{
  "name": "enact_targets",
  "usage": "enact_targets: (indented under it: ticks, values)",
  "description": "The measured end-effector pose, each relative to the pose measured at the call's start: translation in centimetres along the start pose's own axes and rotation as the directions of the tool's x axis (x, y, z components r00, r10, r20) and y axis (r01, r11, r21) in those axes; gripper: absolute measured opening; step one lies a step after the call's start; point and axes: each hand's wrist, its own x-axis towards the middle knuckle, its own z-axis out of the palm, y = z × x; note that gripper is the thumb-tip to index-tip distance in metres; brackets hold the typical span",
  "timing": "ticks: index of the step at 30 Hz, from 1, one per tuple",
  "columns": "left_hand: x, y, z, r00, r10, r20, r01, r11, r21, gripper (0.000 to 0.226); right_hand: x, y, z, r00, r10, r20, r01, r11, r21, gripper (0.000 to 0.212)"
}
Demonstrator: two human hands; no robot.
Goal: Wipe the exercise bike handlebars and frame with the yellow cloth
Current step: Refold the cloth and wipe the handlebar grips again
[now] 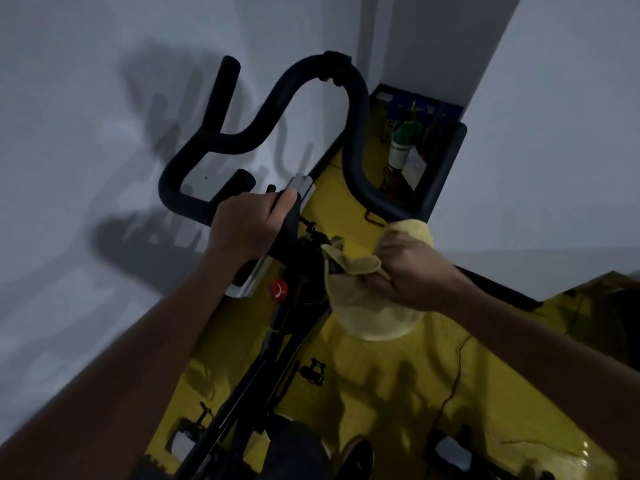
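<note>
Black foam-padded handlebars [356, 109] were gripped near the centre by the left hand [242, 230]; the right hand [408, 271] clutched a crumpled yellow cloth [360, 296] beside the bike's black frame [277, 341].

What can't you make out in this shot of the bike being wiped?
- Head view: the handlebar section under the yellow cloth; the right hand and the cloth cover it.
- Head view: the bar inside the left hand grip, hidden by its fingers.
- Head view: the green bottle label, too small and dim.
- Head view: the bike's lower frame, dark and cut off by the bottom edge.
</note>
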Motion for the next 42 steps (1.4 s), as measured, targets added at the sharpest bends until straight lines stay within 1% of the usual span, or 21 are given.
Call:
enact_targets:
  ticks: [3,5,7,10,12,14,16,18,20,23,26,28,29,31,32,34,35,37,39,40,42]
  values:
    - [-0.1,-0.8,0.3,0.989,-0.016,0.147,-0.003,0.992,0.122,0.043,1.6,-0.1,0.0,0.998,0.060,0.031,-0.056,0.991,-0.125,0.054]
    - [-0.1,-1.0,0.5,0.996,0.057,0.074,-0.069,0.982,0.175,0.045,2.8,-3.0,0.6,0.976,0.186,0.111,-0.152,0.954,-0.260,0.054]
    - [0.0,-1.0,1.0,0.995,0.069,-0.078,-0.057,0.987,0.148,0.042,3.8,-6.0,1.3,0.969,0.208,0.129,-0.163,0.941,-0.295,0.033]
    - [0.2,0.0,0.6,0.978,-0.172,-0.119,0.157,0.979,-0.128,0.044,6.7,-10.2,1.9,0.930,0.367,0.013,-0.365,0.927,-0.084,0.015]
    - [0.3,0.3,0.6,0.971,-0.223,-0.080,0.208,0.963,-0.171,0.052,9.2,-10.9,2.4,0.847,0.531,0.003,-0.527,0.840,0.128,0.030]
    - [0.3,0.5,0.2,0.972,-0.232,-0.046,0.219,0.956,-0.197,0.055,9.5,-11.0,2.8,0.792,0.610,-0.020,-0.582,0.765,0.276,0.041]
    - [0.1,0.5,-0.1,0.973,-0.229,-0.016,0.221,0.953,-0.209,0.056,7.5,-10.7,2.6,0.887,0.454,-0.083,-0.439,0.886,0.152,0.032]
    - [0.0,0.6,-0.3,0.974,-0.225,0.001,0.221,0.955,-0.199,0.056,4.1,-8.7,2.2,0.959,0.279,-0.053,-0.280,0.960,-0.023,0.037]
    - [0.0,0.6,0.0,0.973,-0.229,0.014,0.227,0.954,-0.194,0.058,1.5,-5.4,1.0,0.985,0.175,-0.011,-0.173,0.983,0.067,0.050]
    - [0.2,0.1,0.3,0.971,-0.237,0.017,0.236,0.955,-0.179,0.059,0.1,-0.8,0.4,1.000,-0.020,-0.022,0.022,0.996,0.081,0.044]
    - [0.1,-0.3,0.7,0.995,-0.081,-0.055,0.080,0.997,-0.014,0.055,1.5,-2.0,0.5,0.991,0.133,0.013,-0.132,0.991,-0.034,0.051]
    - [0.3,-0.4,0.9,0.992,-0.115,-0.054,0.116,0.993,0.019,0.062,2.8,-5.3,1.0,0.967,0.241,0.079,-0.219,0.950,-0.223,0.043]
    - [0.4,-0.4,1.0,0.988,-0.141,-0.055,0.142,0.990,0.017,0.065,3.5,-6.8,1.5,0.959,0.276,0.058,-0.257,0.941,-0.220,0.034]
    - [0.3,-0.3,1.1,0.984,-0.160,-0.073,0.160,0.987,-0.005,0.065,5.9,-9.5,1.7,0.903,0.427,0.044,-0.427,0.904,-0.013,0.027]
    - [0.2,-0.2,1.1,0.980,-0.181,-0.085,0.177,0.983,-0.051,0.061,7.4,-10.2,1.6,0.850,0.521,0.071,-0.525,0.835,0.164,0.031]
    - [0.2,0.2,0.8,0.974,-0.208,-0.089,0.195,0.972,-0.131,0.053,9.8,-10.6,1.4,0.749,0.641,0.169,-0.626,0.600,0.497,0.046]
    - [0.3,0.4,0.5,0.973,-0.215,-0.081,0.202,0.969,-0.143,0.052,10.4,-10.5,1.5,0.728,0.667,0.160,-0.624,0.548,0.558,0.049]
    - [0.3,0.6,0.2,0.970,-0.241,-0.038,0.232,0.959,-0.165,0.055,9.8,-10.5,1.8,0.792,0.607,0.065,-0.556,0.673,0.488,0.049]
    - [0.2,0.7,0.1,0.968,-0.252,-0.008,0.247,0.953,-0.174,0.054,7.3,-10.2,2.1,0.906,0.423,-0.031,-0.407,0.887,0.218,0.036]
    - [0.2,0.6,0.2,0.972,-0.233,-0.002,0.229,0.959,-0.167,0.050,5.8,-9.3,2.2,0.937,0.348,-0.039,-0.343,0.935,0.094,0.034]
    - [0.3,0.4,0.4,0.977,-0.213,0.010,0.213,0.967,-0.144,0.047,3.0,-6.8,1.8,0.963,0.268,0.014,-0.268,0.962,0.056,0.040]
